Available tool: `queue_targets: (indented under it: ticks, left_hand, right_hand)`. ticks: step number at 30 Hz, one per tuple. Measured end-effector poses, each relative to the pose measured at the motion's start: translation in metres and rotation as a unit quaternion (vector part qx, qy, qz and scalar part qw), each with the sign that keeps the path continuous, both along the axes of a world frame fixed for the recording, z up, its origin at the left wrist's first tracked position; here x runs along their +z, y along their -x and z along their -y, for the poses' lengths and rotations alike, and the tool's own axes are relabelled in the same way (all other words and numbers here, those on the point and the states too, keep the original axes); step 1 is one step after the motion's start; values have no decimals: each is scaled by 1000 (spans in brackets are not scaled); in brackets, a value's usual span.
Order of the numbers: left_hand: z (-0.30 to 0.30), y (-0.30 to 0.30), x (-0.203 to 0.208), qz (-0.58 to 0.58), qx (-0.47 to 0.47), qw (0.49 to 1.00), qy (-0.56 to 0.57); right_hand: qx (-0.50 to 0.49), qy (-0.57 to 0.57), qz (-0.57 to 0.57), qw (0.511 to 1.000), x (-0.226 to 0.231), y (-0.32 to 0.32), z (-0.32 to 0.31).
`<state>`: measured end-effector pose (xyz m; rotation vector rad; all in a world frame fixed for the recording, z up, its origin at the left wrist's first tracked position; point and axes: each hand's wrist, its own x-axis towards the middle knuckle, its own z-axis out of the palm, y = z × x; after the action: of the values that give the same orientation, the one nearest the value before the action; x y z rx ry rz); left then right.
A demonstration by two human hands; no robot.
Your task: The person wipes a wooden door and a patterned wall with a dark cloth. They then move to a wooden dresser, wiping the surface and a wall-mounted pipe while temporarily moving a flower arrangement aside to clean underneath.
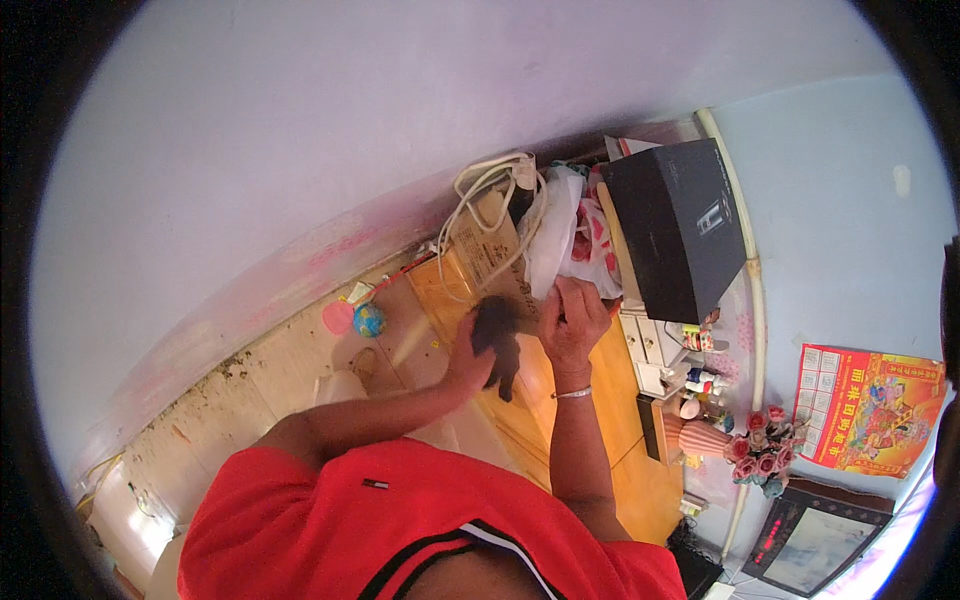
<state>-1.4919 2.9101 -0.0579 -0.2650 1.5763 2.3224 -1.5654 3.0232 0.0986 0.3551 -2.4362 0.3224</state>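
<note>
The red shirt (pixel 300 530) lies nearest, filling the view around six o'clock, and both bare hands work near the centre. The left hand (pixel 463 355) has its fingers closed on a soft, dark black bundle (pixel 497 345), just below centre over the wooden tabletop (pixel 630 480); the fingertips are partly hidden behind it. At three o'clock from the bundle, the right hand (pixel 577 318) holds its fingers curled together at the edge of a white-and-red plastic bag (pixel 597 240); I cannot tell whether they pinch anything. Working this well, I judge, means a light, steady left grip that keeps the bundle gathered, with small right-finger movements clear of the looped cable (pixel 455 215) at twelve. As for writing: the shirt has a tiny chest tag, the cardboard box (pixel 484 245) at twelve shows dark printed characters, the black box (pixel 665 230) past two carries a pale emblem, and the red calendar (pixel 870 410) between three and four bears large yellow characters.
</note>
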Motion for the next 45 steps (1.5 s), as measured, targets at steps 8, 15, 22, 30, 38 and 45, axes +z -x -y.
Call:
queue_targets:
  ticks: [8,15,22,30,38,45]
  left_hand:
    - [14,122,32,-19,253,967,19]
    - [-17,46,57,-217,185,944,164]
    - [8,115,71,-211,242,926,198]
    - [-65,-20,-21,-142,157,971,111]
    - [-51,40,-64,44,263,964,15]
    - [-80,-33,-48,99,181,976,75]
  right_hand:
    - [16,10,11,1000,-6,-4,-4]
    - [19,5,0,1000,-8,-4,-10]
    - [85,69,-5,994,-7,-8,-15]
    - [98,171,-10,980,23,-62,-28]
    - [-7,203,62,977,4,-130,-85]
    - [-61,235,148,959,-22,-176,-117]
